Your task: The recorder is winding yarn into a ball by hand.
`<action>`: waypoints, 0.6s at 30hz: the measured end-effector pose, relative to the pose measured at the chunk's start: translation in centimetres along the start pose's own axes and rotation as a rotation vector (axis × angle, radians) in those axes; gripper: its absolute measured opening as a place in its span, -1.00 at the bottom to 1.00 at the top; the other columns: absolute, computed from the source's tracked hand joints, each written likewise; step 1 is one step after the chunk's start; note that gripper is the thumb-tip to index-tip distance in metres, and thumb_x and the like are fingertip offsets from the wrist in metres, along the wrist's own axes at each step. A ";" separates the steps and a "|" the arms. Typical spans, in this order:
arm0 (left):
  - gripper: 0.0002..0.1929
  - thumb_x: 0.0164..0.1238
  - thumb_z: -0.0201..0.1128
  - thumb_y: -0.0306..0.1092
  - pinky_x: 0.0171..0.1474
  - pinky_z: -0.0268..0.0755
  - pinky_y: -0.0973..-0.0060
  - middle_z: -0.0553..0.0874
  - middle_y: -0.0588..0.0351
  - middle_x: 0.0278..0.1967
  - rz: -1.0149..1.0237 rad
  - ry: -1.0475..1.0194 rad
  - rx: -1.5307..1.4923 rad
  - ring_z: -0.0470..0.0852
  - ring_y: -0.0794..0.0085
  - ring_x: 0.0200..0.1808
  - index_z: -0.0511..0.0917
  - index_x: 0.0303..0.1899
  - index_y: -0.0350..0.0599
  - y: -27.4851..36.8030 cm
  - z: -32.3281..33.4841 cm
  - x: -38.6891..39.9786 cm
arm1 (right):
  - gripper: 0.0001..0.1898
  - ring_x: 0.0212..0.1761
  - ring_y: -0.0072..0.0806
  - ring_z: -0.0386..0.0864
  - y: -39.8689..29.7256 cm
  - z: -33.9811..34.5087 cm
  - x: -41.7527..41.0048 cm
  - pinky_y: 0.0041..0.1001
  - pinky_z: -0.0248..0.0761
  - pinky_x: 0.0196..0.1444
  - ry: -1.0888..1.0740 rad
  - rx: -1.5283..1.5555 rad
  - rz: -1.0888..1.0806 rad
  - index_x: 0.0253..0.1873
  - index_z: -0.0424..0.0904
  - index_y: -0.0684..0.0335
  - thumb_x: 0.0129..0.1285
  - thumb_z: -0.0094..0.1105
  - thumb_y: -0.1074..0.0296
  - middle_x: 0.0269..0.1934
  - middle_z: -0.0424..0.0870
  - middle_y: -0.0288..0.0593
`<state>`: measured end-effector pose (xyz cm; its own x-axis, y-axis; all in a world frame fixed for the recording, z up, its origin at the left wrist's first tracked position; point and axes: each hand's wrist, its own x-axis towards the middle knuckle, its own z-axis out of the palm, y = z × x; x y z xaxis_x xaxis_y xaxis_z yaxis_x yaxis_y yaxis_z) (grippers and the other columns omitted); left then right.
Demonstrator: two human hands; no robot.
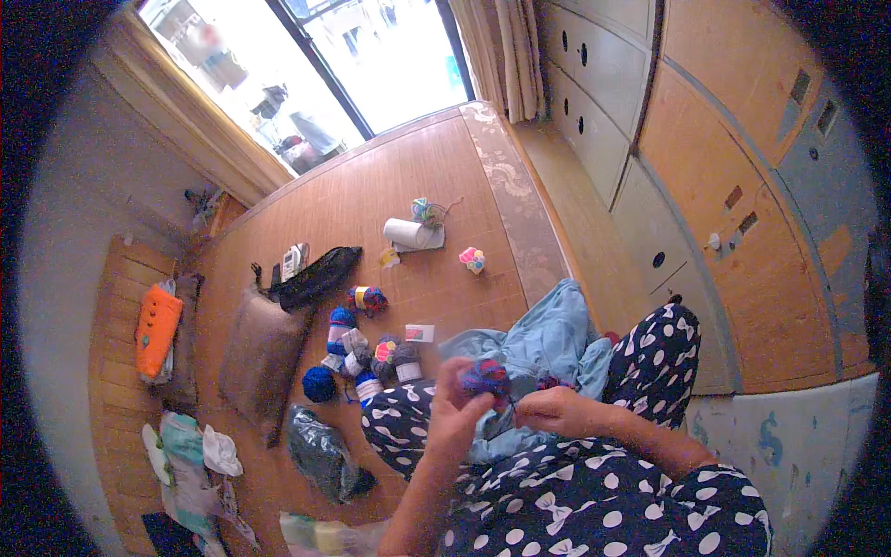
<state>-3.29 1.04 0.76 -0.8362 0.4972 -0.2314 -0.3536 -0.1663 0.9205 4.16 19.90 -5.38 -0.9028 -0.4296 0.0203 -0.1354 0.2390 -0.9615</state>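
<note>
In my left hand (456,400) is a ball of red, blue and purple yarn (489,379), held up over my lap. My right hand (553,412) is just right of the ball, its fingertips pinched together at a dark strand of the yarn. Beneath both hands a light blue cloth (546,327) spreads across my lap. A little more of the red and purple yarn (553,383) shows on the cloth behind my right hand. Left of my knee lie several yarn skeins, among them a grey skein (406,362) and a blue ball (319,384).
A multicoloured skein (367,299) and a white paper roll (407,233) lie on the bed mat (424,167). Pink flower-shaped trinkets (472,259) sit near its right side. A brown pillow (261,355) and a dark plastic bag (320,452) are at left. Wooden cabinets (710,209) stand at right.
</note>
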 end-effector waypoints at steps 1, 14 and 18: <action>-0.45 0.10 0.28 -0.63 -0.05 0.51 0.45 0.59 0.11 -0.11 0.000 -0.002 0.001 0.61 0.40 -0.11 0.30 0.13 -0.07 -0.1 0.0 0.3 | -0.79 -0.26 -0.21 0.59 0.0 0.2 0.0 -0.29 0.43 -0.15 -0.024 -0.010 -0.037 -0.05 0.52 0.27 0.38 0.02 0.28 -0.30 0.60 -0.05; -0.46 0.08 0.42 -0.47 0.15 0.41 0.47 0.52 0.10 0.04 0.104 -0.459 0.463 0.53 0.41 0.09 0.44 0.14 -0.19 -1.5 -0.4 -0.9 | -0.84 -0.26 -0.36 0.58 -3.6 -4.7 0.3 -0.42 0.41 -0.17 0.136 -0.023 0.037 -0.16 0.56 0.33 0.36 0.08 0.36 -0.33 0.60 -0.09; -0.40 0.09 0.36 -0.59 0.22 0.35 0.47 0.49 0.11 0.05 -0.116 -0.482 0.136 0.49 0.44 0.13 0.32 0.20 -0.19 0.1 -0.2 -1.4 | -0.85 -0.29 -0.43 0.53 -1.2 -3.9 0.4 -0.44 0.39 -0.19 0.169 -0.034 0.043 -0.17 0.54 0.35 0.37 0.05 0.38 -0.36 0.57 -0.11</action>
<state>-2.26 0.21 1.10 -0.4947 0.8474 -0.1926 -0.3480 0.0099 0.9374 2.32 22.85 -3.13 -0.9635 -0.2663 0.0276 -0.1060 0.2847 -0.9527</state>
